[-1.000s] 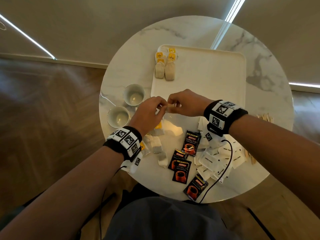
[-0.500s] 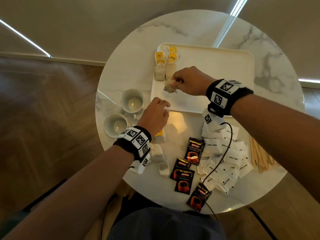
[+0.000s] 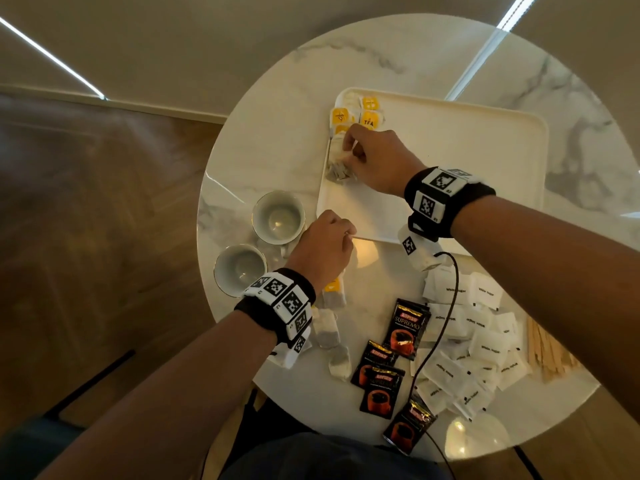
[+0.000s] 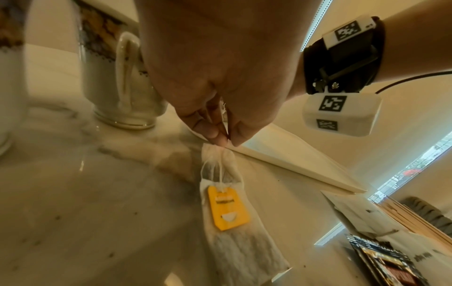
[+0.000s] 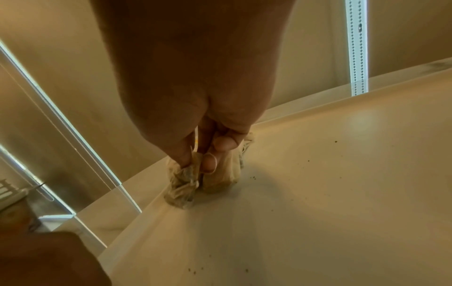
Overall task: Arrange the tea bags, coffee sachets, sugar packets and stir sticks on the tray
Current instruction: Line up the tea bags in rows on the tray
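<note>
**Both hands on tea bags at the tray's left edge**

Head view: the right hand (image 3: 375, 161) sat over the upper left part of the cream tray (image 3: 485, 140), its fingers curled round a crumpled tea bag (image 3: 338, 173) against the tray's left rim, just below a row of tea bags with yellow tags (image 3: 370, 117). The left hand (image 3: 320, 247) was at centre frame, by the tray's near edge, fingertips bunched. Two cups (image 3: 278, 216) stood to its left. In the lower right of the round marble worktop (image 3: 273, 140) lay dark coffee sachets (image 3: 407, 329), white sugar packets (image 3: 485, 348) and wooden stir sticks (image 3: 547, 351), all off the tray.

Left wrist view: the fingers (image 4: 217, 133) pinched the top of a second tea bag (image 4: 234, 241), whose yellow tag lay on it; its lower end rested on the worktop beside the tray.

Right wrist view: thumb and fingers (image 5: 210, 164) gripped the crumpled bag, which touched the tray floor beside the rim.
</note>
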`<state>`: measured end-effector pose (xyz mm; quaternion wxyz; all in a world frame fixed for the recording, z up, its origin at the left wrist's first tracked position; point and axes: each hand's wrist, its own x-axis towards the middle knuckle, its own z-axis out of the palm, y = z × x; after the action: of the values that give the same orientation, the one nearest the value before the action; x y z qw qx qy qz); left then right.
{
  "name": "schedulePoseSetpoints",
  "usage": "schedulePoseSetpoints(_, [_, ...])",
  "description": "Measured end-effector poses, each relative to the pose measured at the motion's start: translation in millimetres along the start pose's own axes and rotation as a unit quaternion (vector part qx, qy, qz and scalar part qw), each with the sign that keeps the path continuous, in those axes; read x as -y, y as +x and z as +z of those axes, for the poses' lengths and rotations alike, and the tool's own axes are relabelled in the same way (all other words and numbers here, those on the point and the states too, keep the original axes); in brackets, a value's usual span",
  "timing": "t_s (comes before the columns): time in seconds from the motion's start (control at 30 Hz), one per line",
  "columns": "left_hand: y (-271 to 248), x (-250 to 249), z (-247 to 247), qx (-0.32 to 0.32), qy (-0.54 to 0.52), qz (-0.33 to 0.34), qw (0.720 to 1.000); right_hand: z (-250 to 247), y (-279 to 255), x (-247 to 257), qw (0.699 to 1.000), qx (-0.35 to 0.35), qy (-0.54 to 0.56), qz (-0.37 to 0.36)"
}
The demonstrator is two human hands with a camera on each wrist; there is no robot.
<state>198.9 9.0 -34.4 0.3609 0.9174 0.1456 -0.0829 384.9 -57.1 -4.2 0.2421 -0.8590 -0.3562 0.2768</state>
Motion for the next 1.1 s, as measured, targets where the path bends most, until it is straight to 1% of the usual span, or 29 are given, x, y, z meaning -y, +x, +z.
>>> schedulePoseSetpoints(0.23, [-0.7, 0.2, 1.5, -0.01, -0.009, 0.001, 1.0, 7.1, -0.5, -2.2, 0.999, -0.038, -0.027, -0.019])
schedulePoseSetpoints(0.33, [0.2, 0.5, 1.1, -0.001, -0.013, -0.004, 1.0, 9.6, -5.3, -2.3, 0.999, -0.03, -0.016, -0.027])
schedulePoseSetpoints(0.57, [0.0, 1.3, -0.2, 0.009, -0.008, -0.016, 1.0, 17.0, -16.6, -1.7, 0.999, 0.018, -0.014, -0.028])
schedulePoseSetpoints(0.67, [0.2, 1.2, -1.0, 0.011, -0.003, -0.01, 1.0, 19.4, -15.0, -2.9, 0.998, 0.019, -0.042, -0.041])
schedulePoseSetpoints(0.83, [-0.3, 0.1, -1.7, 0.009, 0.006, -0.007, 1.0, 23.0, -14.0, -1.0, 0.998, 0.011, -0.026, -0.048])
schedulePoseSetpoints(0.97, [-2.9, -2.2, -1.4, 0.009, -0.003, -0.008, 1.0, 20.7, -16.6, -3.3, 0.998, 0.009, -0.038, -0.052])
schedulePoseSetpoints(1.1, [-12.4, -4.1, -3.2, -0.004, 0.0, -0.001, 1.0, 14.0, -25.7, -1.5, 0.997, 0.011, -0.053, -0.061])
